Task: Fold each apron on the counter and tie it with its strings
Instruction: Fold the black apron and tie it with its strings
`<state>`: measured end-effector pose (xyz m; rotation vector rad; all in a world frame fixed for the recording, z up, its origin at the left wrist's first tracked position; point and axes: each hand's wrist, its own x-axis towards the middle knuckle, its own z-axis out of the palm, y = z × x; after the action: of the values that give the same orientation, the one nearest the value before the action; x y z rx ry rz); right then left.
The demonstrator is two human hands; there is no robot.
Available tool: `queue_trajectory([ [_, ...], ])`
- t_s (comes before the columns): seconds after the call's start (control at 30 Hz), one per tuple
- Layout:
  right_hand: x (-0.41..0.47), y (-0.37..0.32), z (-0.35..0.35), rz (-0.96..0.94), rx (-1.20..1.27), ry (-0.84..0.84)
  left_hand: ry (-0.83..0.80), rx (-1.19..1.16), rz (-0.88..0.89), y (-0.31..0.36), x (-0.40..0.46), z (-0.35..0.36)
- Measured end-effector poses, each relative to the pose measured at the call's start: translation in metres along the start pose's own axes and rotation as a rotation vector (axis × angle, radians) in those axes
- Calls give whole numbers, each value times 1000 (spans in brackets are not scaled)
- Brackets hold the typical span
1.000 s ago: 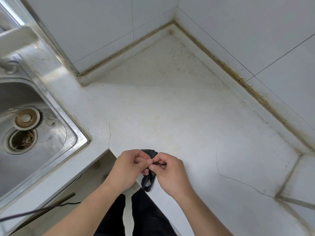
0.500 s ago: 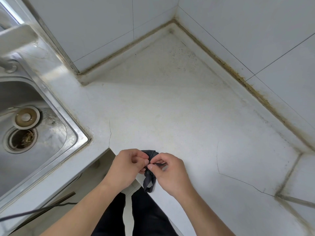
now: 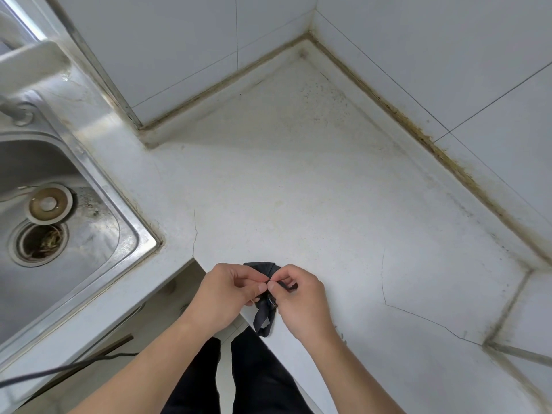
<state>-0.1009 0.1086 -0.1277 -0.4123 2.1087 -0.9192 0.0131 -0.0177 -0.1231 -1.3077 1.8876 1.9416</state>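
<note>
A small dark bundle of apron fabric and strings (image 3: 263, 316) is held over the near edge of the white counter (image 3: 298, 189). My left hand (image 3: 224, 294) and my right hand (image 3: 301, 300) meet at it, thumbs and forefingers pinching the dark string between them. A short loop of strap hangs down below my fingers, and a bit of folded fabric shows above them. Most of the bundle is hidden behind my hands.
A steel sink (image 3: 89, 234) with an open drain (image 3: 38, 240) and a loose strainer lid (image 3: 49, 203) lies to the left. Tiled walls (image 3: 433, 55) close the counter at the back and right. The countertop has cracks (image 3: 385, 282). A dark cable (image 3: 59, 367) runs below the counter edge.
My hands and the dark bundle have stayed in nearly the same spot; my fingers shifted slightly on the string, and the hanging loop has changed shape a little.
</note>
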Motion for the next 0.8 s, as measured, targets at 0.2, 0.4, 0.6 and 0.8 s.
queue_trajectory([
  [0.2, 1, 4, -2, 201, 317, -97, -5, 86, 64, 1, 1, 2],
  [0.4, 3, 5, 0, 312, 549, -88, 80, 245, 177, 4, -2, 12],
  [0.6, 4, 3, -2, 326, 671, -86, 157, 282, 208, 0, 1, 15],
  [0.8, 7, 5, -13, 238, 699, -20, 139, -174, 31, 1, -2, 9],
])
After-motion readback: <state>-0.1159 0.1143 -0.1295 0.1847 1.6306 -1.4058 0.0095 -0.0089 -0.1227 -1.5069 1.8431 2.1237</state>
